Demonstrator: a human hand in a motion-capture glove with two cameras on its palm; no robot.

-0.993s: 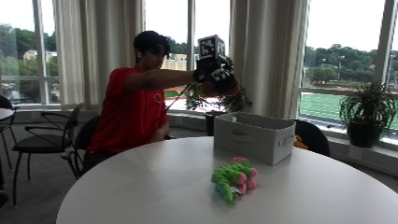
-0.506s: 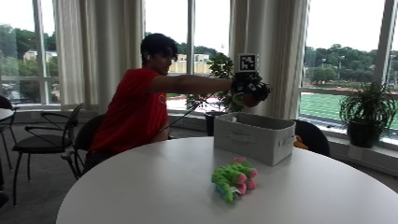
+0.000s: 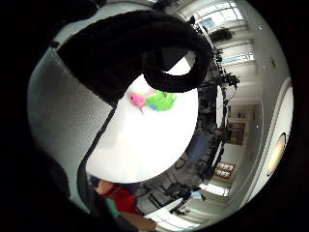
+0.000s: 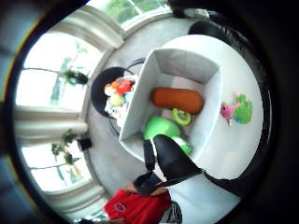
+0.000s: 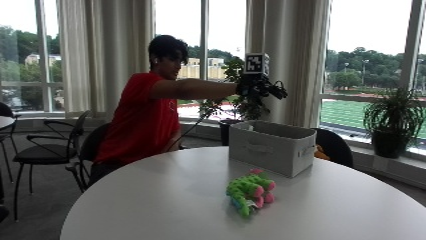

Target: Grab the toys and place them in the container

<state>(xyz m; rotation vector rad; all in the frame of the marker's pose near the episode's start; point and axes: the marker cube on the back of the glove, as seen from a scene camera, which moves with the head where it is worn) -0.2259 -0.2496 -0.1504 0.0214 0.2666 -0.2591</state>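
The right hand [image 5: 261,89] hung above the bin [image 5: 271,147]; grasp unclear. Best next: reach the desk [image 5: 166,200] toy [image 5: 249,190] squarely.

One grey container [image 5: 271,146], three toys inside it, one green-and-pink toy [image 5: 249,190] on one round table [image 5: 166,200]

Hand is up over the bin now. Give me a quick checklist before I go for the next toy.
1. Right hand above the container, clear of its rim: ok.
2. Hand holding nothing: cannot tell, fingers hard to see.
3. Toys already inside the container: ok, an orange one and green ones.
4. Green and pink toy still on the table, beside the container: ok, in plain sight.
5. Bare table around that toy: ok.
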